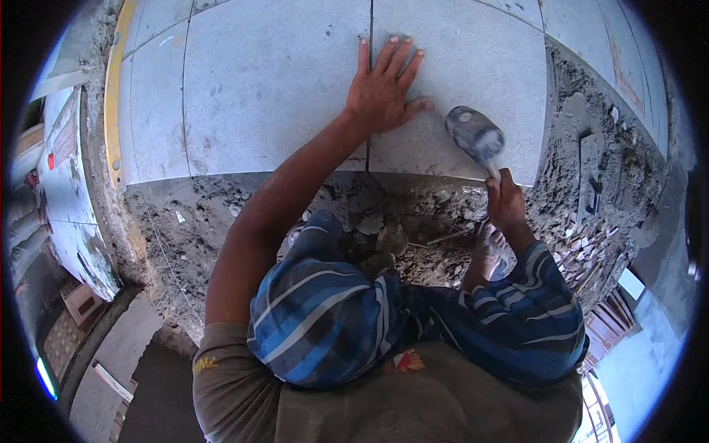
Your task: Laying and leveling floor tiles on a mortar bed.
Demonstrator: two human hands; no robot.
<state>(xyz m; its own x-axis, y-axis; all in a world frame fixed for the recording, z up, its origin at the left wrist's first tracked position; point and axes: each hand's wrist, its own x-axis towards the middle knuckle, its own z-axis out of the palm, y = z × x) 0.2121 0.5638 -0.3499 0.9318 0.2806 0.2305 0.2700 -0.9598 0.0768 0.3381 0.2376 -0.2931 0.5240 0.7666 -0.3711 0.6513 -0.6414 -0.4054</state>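
My left hand [380, 92] lies on the pale grey floor tiles [266, 88] beside a joint, fingers spread. My right hand [506, 199] grips the light handle of a rubber mallet [475, 135], whose dark, pale-smeared head is over the right-hand tile near its front edge. Rough wet mortar [199, 214] lies along the tiles' front edge and right side, below and around my bent legs.
A yellow straight bar [116, 111] runs along the tiles' left edge. A trowel [588, 173] lies in mortar at right, near tile scraps [594, 251]. My bare foot [487, 255] is below my right hand. A white, mortar-stained panel [70, 184] is at far left.
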